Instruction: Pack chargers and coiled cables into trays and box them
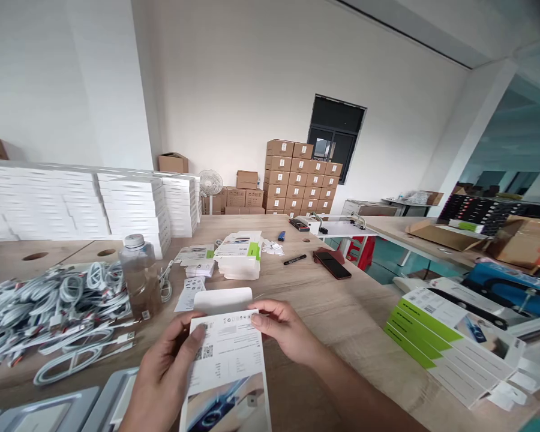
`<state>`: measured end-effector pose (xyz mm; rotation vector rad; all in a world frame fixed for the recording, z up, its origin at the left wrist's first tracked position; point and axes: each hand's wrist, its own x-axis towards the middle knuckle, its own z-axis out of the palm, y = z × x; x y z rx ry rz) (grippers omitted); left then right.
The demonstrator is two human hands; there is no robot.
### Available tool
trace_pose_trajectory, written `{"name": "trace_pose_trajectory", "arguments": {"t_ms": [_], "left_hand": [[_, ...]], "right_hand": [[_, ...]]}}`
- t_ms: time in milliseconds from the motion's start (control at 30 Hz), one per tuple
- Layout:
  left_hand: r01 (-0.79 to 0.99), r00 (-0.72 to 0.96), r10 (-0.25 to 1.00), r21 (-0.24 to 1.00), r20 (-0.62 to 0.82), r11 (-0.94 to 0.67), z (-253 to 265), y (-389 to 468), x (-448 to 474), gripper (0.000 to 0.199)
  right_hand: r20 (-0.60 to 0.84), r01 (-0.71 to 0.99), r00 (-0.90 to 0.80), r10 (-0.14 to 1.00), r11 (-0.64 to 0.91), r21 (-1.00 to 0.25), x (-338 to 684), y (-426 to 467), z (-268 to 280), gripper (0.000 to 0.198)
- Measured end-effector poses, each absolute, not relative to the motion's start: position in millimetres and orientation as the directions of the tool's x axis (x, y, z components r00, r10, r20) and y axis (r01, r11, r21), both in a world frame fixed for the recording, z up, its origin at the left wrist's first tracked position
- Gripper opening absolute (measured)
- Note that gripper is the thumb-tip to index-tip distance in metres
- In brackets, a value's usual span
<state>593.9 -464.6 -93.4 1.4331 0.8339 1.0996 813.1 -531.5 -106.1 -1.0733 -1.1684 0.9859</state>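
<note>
While a printed white box (229, 354) is held over the near part of the table (342, 312), its left side is gripped by the left hand (164, 366), with the thumb laid on the printed face and the fingers partly hidden behind. The box's far right corner is pinched between the thumb and forefinger of the right hand (290, 330), which is otherwise loosely curled. The box is thus set between both hands, touching each, its flap (224, 298) extended at the far end. To the left of the left hand, white cables (72, 294) are heaped, with a clear bottle (138, 276) stood beside them. Beyond the box, a stack of cartons (238, 258) is placed; farther right, a black marker (294, 260) and a phone (332, 264) are laid. At the near right, green-and-white boxes (450, 342) are stacked, well apart from the right hand.
</note>
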Motion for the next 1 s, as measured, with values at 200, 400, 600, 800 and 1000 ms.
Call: {"name": "trace_pose_trajectory", "arguments": {"t_ms": [200, 400, 600, 800, 1000], "left_hand": [[-0.085, 0.44, 0.894, 0.995, 0.08, -0.047, -88.4, -466.3, 589.3, 0.038], [-0.112, 0.494, 0.869, 0.993, 0.034, 0.025, -88.6, -473.6, 595.0, 0.038], [-0.033, 0.537, 0.842, 0.999, 0.048, -0.036, -90.2, -469.9, 594.4, 0.036], [0.054, 0.566, 0.817, 0.984, 0.109, -0.169, -88.1, -479.4, 594.7, 0.033], [-0.091, 0.596, 0.798, 0.995, 0.089, -0.043, -84.7, -487.5, 600.1, 0.031]], "right_hand": [[0.236, -0.033, 0.227, 0.945, 0.25, -0.968, 809.5, -532.7, -101.1, 0.034], [0.336, 0.172, 0.237, 0.911, 0.301, -0.938, 811.4, -531.1, -103.9, 0.021], [0.282, 0.108, 0.141, 0.949, 0.269, -0.957, 815.4, -532.1, -103.4, 0.023], [-0.04, -0.208, 0.099, 0.994, -0.019, -0.978, 816.2, -529.0, -110.9, 0.034], [0.067, 0.057, 0.101, 0.993, 0.061, -0.996, 809.2, -534.5, -106.6, 0.031]]}}
